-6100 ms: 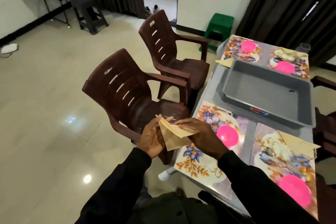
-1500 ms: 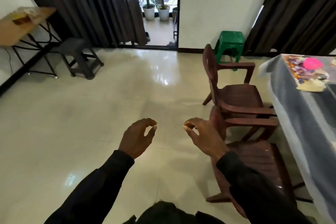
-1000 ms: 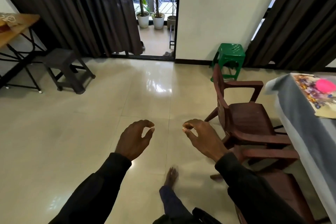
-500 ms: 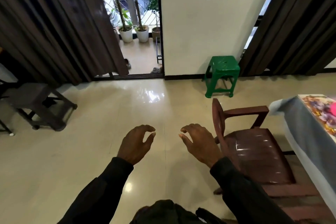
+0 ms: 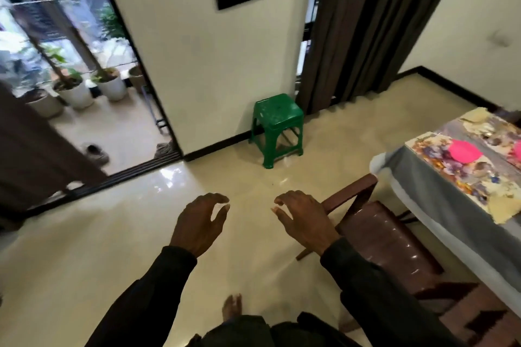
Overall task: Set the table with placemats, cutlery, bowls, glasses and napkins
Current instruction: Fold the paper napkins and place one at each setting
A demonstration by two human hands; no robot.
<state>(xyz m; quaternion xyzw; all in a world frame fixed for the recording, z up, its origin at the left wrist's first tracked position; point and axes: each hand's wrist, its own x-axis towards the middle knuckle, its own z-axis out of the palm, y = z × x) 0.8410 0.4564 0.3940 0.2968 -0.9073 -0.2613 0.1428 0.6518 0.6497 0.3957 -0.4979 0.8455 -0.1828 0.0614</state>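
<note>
Head view. Left grip (image 5: 197, 224) and right grip (image 5: 306, 220) hang over the floor (image 5: 98, 234) at centre frame, side by side but apart. Fingers are loosely curved, thumbs turned toward each other, and both grips are slack and empty. Dark sleeves reach my wrists.

Desk (image 5: 439, 205) at 3 o'clock, under a grey cloth. On it lies a floral placemat (image 5: 451, 172) with 1 pink bowl (image 5: 464, 151) sitting on it. A cream napkin (image 5: 503, 209) lies at the mat's near corner, at 5 o'clock of the bowl. A 2nd placemat (image 5: 490, 129) lies beyond, blurred.

Brown chair (image 5: 386, 236) at 4 o'clock, between my right grip and the desk. Green stool (image 5: 277, 128) by the wall at 12 o'clock. My bare foot (image 5: 232, 308) at 6 o'clock.
</note>
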